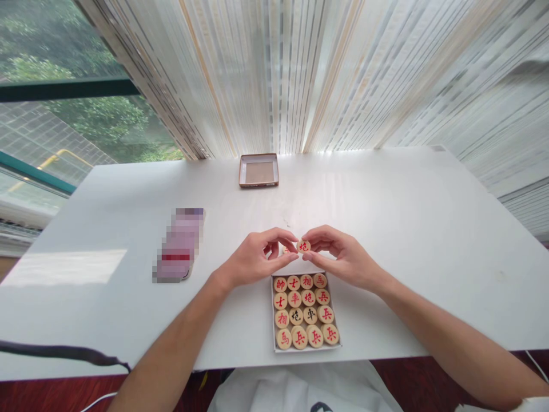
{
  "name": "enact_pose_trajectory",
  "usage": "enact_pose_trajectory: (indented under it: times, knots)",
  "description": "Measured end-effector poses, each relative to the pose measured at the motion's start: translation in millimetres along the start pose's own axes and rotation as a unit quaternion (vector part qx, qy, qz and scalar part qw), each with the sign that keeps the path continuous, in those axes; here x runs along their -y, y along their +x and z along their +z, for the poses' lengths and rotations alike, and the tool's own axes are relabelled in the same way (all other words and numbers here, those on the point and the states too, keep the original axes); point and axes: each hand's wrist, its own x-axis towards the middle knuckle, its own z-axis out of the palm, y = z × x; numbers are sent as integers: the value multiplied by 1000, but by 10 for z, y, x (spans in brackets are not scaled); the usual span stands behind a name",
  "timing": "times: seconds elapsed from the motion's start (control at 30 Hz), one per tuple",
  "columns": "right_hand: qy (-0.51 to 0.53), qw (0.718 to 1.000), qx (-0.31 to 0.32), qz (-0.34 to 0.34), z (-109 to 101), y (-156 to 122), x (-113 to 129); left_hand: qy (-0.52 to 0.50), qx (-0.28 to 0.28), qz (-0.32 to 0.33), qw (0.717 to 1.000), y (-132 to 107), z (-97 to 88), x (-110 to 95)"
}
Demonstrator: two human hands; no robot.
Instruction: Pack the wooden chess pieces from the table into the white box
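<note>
My right hand (338, 254) pinches a round wooden xiangqi piece (303, 246) with a red 炮 character between thumb and fingertips. My left hand (268, 254) is curled just beside it, thumb and index finger closing around a second xiangqi piece (287, 250) with red marking, partly hidden by the fingers. The fingertips of both hands nearly meet. Directly below the hands, close to the table's front edge, is a shallow square box (307, 350) with rows of xiangqi pieces. Most characters in it are red; a black 炮 piece (295, 316) and a black 車 piece (310, 315) sit among them.
A shallow box lid (259, 173) lies at the table's back edge. To the left is a phone (179, 246), its screen blurred out. The white table (407, 229) borders a striped curtain (291, 74) and a window. A dark cable (64, 352) crosses the lower left.
</note>
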Motion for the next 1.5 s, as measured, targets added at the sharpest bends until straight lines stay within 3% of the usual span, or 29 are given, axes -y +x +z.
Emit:
enact_pose_trajectory:
  times: [0.5, 0.77, 1.13, 1.5]
  knots:
    - [108, 994, 15, 31, -8, 0, -18, 23, -11, 13, 1000, 4, 2, 13]
    - [141, 987, 46, 54, -22, -17, -61, 178, -36, 56, 982, -3, -73, 118]
    - [146, 986, 46, 60, -5, -9, -49, 232, 36, 49, 971, -8, -113, 155]
    - [153, 986, 49, 46, -4, -11, -34, 235, 35, 49, 970, -2, -98, 172]
